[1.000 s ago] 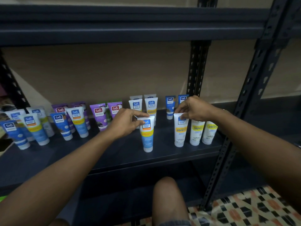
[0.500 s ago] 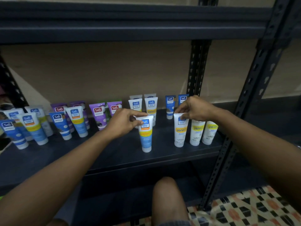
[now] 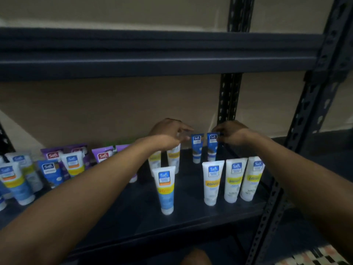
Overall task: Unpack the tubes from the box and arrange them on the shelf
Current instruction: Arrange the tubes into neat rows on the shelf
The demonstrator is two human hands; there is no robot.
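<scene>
Shelf board (image 3: pixel 191 222): dk painted metal, matt, smooth. Perforated upright (image 3: pixel 273 207): same metal, matt. Blue-and-white tube (image 3: pixel 166 190): smooth plastic w/ slight sheen, white plastic cap. White tubes (image 3: pixel 211 182), dark blue tube (image 3: pixel 212 148): plastic, semi-gloss. Wall (image 3: pixel 114 104): matt, plain. Floor tile (image 3: pixel 315 257): too blurred, finish n/d.

Bare left hand (image 3: pixel 169 131) and right hand (image 3: pixel 232 133), bare forearms (image 3: pixel 86 188), bare knee (image 3: pixel 194 257).

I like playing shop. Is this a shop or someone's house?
Likely a shop's stockroom or storage corner, not certain. A dark metal shelf with slotted uprights holds rows of same-brand tubes, and the right hand pinches a dark blue tube.
</scene>
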